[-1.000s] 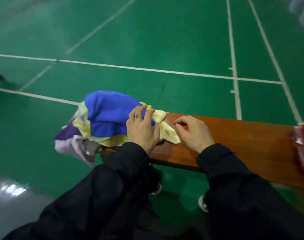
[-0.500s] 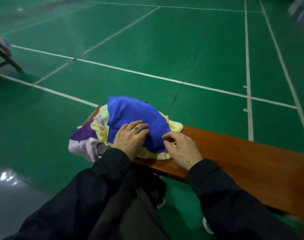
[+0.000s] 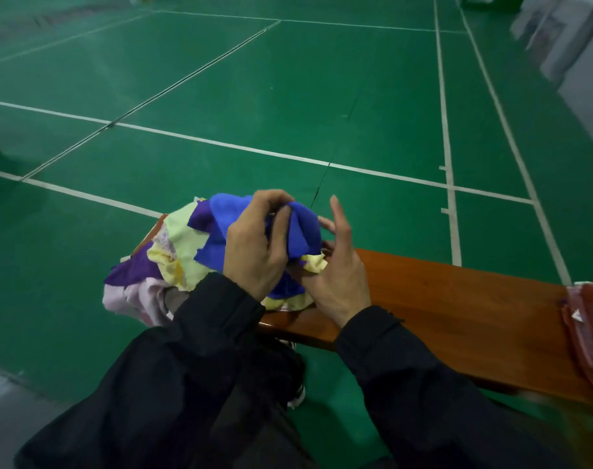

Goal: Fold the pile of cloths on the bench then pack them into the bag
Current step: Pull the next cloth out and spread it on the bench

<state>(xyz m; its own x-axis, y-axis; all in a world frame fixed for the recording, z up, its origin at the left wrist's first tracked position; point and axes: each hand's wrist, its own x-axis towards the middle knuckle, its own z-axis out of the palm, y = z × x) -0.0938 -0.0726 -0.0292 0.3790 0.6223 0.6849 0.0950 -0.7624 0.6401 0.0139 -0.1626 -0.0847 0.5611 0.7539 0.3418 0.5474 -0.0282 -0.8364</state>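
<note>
Green court floor (image 3: 288, 96), wooden bench (image 3: 440, 299), left hand (image 3: 254, 252) gripping blue cloth (image 3: 301, 231) (atop pile), right hand (image 3: 339, 275) loose

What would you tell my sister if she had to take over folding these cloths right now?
Left hand: grips the blue cloth and lifts part of it off the pile.
Right hand: open, fingers straight, beside the blue cloth at the pile's right edge.
The pile of cloths, yellow, purple and pink, sits crumpled at the left end of the bench; some hang over its edge.
A reddish bag lies at the right end of the bench.
Done: nothing looks folded or packed.
Left: fold the blue cloth, then the others, and put them all in the bag.
</note>
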